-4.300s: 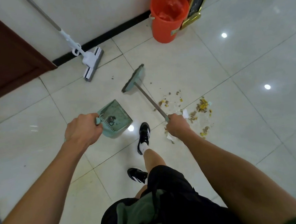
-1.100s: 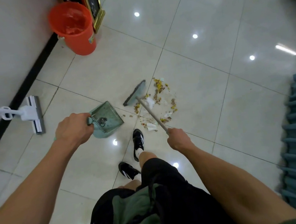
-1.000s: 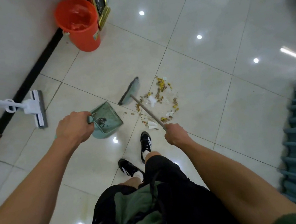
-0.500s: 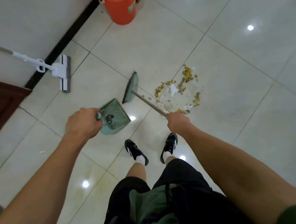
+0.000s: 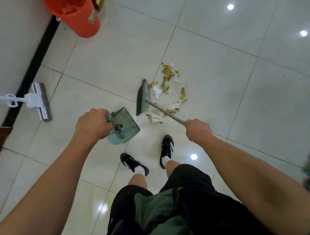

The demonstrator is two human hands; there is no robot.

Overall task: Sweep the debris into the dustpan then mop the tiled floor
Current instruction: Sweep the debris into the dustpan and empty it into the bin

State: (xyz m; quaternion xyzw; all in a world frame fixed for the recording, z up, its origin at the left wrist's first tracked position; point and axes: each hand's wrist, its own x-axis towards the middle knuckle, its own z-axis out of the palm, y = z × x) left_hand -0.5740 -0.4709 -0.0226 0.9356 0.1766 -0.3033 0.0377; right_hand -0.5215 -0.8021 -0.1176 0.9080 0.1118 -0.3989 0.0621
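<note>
Glossy pale tiles (image 5: 124, 49) are carrying everything, with a black skirting running along their left edge. An orange bin (image 5: 76, 12) is standing by that edge at the far end, holding what looks like red scraps. The mop (image 5: 37, 102) is lying near the skirting, unused. The left hand (image 5: 91, 124) is gripping the dustpan (image 5: 123, 125) by its handle; the pan appears empty. The right hand (image 5: 197, 129) is curled round the broom (image 5: 142, 97) shaft, its head standing between pan and debris (image 5: 168, 89), which is scattering across a tile seam mid-floor. Sweeping is barely starting, I judge. A hard stroke risks flinging light paper scraps past the pan, and crumbs may be slipping under its lip if it is tilting.
</note>
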